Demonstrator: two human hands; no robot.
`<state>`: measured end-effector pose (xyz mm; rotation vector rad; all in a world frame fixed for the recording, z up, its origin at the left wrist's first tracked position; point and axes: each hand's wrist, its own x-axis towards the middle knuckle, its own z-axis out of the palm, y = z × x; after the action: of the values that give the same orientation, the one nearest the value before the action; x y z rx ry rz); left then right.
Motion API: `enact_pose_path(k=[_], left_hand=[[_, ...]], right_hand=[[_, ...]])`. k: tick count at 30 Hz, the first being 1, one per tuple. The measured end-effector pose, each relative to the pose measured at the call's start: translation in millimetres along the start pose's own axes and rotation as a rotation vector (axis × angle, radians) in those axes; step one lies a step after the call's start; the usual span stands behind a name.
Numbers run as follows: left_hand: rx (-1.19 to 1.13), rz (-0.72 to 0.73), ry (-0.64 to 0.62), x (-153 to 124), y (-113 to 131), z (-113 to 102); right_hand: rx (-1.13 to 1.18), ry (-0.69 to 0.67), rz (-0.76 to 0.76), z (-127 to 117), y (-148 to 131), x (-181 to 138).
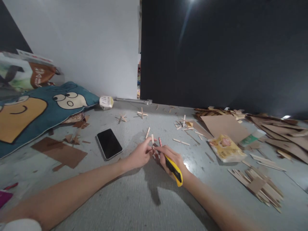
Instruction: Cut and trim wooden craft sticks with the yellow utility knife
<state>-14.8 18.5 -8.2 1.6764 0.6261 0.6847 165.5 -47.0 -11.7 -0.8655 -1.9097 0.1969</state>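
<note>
In the middle of the table, my left hand (140, 154) pinches a short wooden craft stick (152, 139) that points upward. My right hand (173, 159) is closed around a yellow and black utility knife (175, 171), its handle slanting back toward the wrist. The knife's front end meets the stick between my fingertips, where the exact contact is too small to make out. A thin red-striped piece (160, 141) shows just beyond the right fingers. Another craft stick (147, 132) lies on the table just past my left fingertips.
A smartphone (109, 144) lies left of my hands, near a patterned cushion (57, 106). Crossed stick pieces (142, 113) stand farther back. To the right are a tissue pack (226, 148), a glue stick (252, 138), a stick bundle (261, 185) and cardboard sheets (223, 127).
</note>
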Motion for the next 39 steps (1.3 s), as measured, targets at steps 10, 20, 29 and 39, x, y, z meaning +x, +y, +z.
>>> enact_pose_path(k=[10,20,29,39], left_hand=[[0.083,-0.008,0.005,-0.7,-1.2,0.0],[0.076,0.024,0.016,-0.1,-1.4,0.2],[0.053,0.026,0.004,-0.4,-1.7,1.1],[-0.007,-0.013,0.03,1.6,4.5,3.1]], right_hand=[[-0.002,-0.007,-0.013,0.8,-5.3,-1.4],[-0.006,0.011,-0.015,5.6,-0.4,-3.0],[-0.001,-0.027,0.015,4.3,-1.7,-2.4],[-0.013,-0.007,0.012,0.7,-0.7,-1.7]])
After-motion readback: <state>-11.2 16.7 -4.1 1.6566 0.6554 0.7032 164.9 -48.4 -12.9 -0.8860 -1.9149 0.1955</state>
